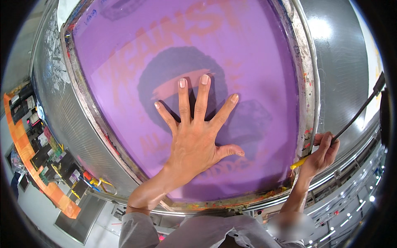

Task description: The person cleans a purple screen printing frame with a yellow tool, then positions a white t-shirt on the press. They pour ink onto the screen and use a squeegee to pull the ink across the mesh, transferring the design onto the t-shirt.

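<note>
A large purple screen-printing mesh (256,62) stretched in a worn, ink-stained metal frame (308,95) fills most of the head view, with a faint orange and dark stencil design on it. My left hand (194,136) lies flat on the mesh near its middle, palm down, fingers spread wide. My right hand (322,153) is at the frame's lower right corner, fingers closed around a long thin tool (355,118) with a yellow end and a dark shaft that runs up to the right.
The frame sits against a shiny metal surface (343,62). At the left an orange shelf edge (25,153) holds several small containers and tools. Metal rails (351,198) run at the lower right. A grey sleeve (136,231) shows at the bottom.
</note>
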`<move>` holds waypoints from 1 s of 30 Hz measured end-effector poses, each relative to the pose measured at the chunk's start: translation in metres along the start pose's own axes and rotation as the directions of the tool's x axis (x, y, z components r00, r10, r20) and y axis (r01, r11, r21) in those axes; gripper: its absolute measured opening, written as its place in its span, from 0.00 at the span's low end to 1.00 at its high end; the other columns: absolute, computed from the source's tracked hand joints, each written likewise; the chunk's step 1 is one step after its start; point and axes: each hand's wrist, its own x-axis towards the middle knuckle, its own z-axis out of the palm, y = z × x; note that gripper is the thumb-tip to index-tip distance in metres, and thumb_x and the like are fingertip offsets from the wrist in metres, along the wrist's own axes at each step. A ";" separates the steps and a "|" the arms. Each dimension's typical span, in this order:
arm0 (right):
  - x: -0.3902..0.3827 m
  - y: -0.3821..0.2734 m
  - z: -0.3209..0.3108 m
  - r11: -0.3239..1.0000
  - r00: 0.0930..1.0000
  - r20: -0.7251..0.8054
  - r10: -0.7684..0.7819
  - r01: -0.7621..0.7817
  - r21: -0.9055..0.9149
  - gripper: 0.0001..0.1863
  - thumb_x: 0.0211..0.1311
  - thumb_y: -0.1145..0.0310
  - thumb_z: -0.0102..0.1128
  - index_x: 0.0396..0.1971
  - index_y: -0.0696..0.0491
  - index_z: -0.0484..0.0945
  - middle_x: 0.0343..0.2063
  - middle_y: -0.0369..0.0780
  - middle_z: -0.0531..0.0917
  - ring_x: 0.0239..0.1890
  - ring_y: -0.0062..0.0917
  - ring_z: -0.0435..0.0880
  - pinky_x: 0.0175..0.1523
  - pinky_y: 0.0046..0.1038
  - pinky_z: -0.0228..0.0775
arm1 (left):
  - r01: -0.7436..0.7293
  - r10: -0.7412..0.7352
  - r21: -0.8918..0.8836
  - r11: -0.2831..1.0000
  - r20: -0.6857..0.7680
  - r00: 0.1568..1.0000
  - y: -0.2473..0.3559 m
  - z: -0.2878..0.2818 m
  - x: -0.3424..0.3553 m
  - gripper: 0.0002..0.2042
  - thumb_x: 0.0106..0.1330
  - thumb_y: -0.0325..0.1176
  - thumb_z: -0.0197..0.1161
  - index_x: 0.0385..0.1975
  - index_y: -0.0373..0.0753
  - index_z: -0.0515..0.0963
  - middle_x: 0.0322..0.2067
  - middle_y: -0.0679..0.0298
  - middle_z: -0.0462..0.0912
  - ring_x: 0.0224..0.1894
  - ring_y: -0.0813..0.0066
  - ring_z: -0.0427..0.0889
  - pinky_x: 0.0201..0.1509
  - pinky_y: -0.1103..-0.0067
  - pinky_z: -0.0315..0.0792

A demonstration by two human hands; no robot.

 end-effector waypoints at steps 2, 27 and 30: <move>0.001 -0.001 -0.001 0.999 0.999 0.028 -0.031 0.032 -0.031 0.11 0.78 0.66 0.48 0.34 0.54 0.74 0.23 0.33 0.77 0.26 0.12 0.70 0.35 0.20 0.63 | 0.008 -0.009 0.016 1.000 0.005 1.000 0.000 0.003 -0.001 0.52 0.44 0.79 0.55 0.71 0.58 0.64 0.76 0.41 0.38 0.74 0.25 0.30 0.57 0.21 0.32; 0.001 0.007 -0.005 0.998 0.998 0.060 -0.005 0.009 -0.059 0.10 0.78 0.67 0.47 0.36 0.54 0.74 0.25 0.32 0.77 0.27 0.13 0.69 0.35 0.21 0.62 | 0.022 -0.017 0.078 0.997 -0.056 0.998 -0.034 -0.029 0.022 0.52 0.41 0.80 0.58 0.68 0.57 0.70 0.76 0.49 0.45 0.75 0.29 0.39 0.60 0.25 0.44; 0.001 0.006 -0.005 0.997 0.998 0.058 0.012 -0.008 -0.072 0.09 0.77 0.69 0.48 0.36 0.55 0.74 0.24 0.32 0.76 0.28 0.14 0.69 0.36 0.20 0.62 | 0.021 -0.019 0.064 0.998 -0.038 0.999 -0.033 -0.030 0.023 0.52 0.38 0.79 0.61 0.68 0.58 0.70 0.76 0.49 0.45 0.75 0.29 0.40 0.59 0.24 0.45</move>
